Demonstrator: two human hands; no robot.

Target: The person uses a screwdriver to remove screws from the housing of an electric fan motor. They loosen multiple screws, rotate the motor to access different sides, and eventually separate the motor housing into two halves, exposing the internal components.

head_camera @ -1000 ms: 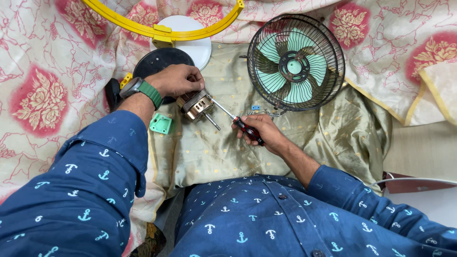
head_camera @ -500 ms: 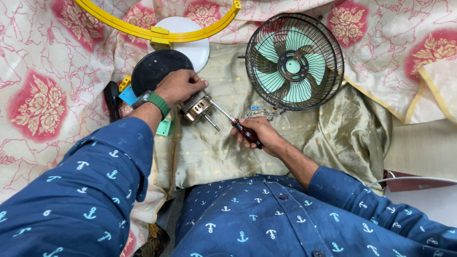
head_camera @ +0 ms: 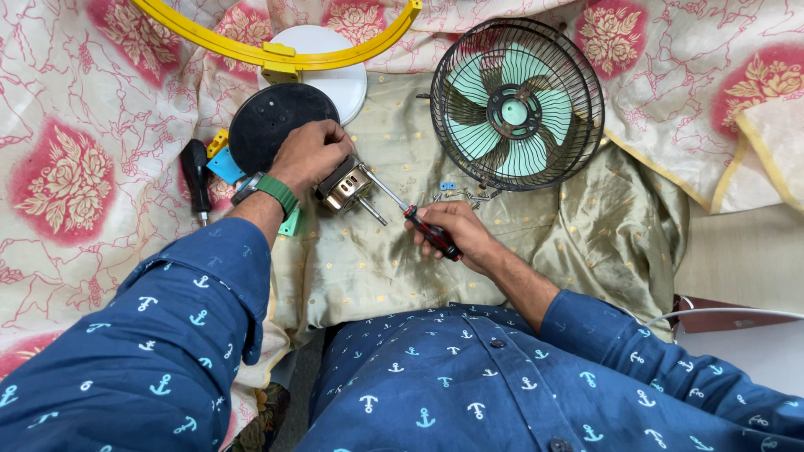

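— Motor first: where does it lie, and which hand has it?

— Head view, the only one. The small fan motor [head_camera: 346, 186] sits on the pale gold cloth [head_camera: 394, 268], under and just right of the left hand [head_camera: 311, 153], whose fingers are curled down over its top, clamping it. That hand is plainly the nearer one.

— And the other hand?

— The right hand [head_camera: 456, 237] is wrapped shut around the red-and-black handle of a screwdriver [head_camera: 408, 213]. Its thin steel shank runs up and to the left, tip meeting the motor's upper right side (whether it sits in a screw head is too small to tell). So the tool's long axis points diagonally from the right fingers toward the motor; a short bare shaft juts from the motor down and to the right.

— Materials?

— Motor casing is shiny stamped metal, boxy. Cloth is smooth and creased. Beside the left wrist lies a black ribbed disc [head_camera: 272, 125]; farther right, a round dark wire fan cage [head_camera: 517, 105] with mint-green blades, and small loose screws [head_camera: 459, 197] near the screwdriver.
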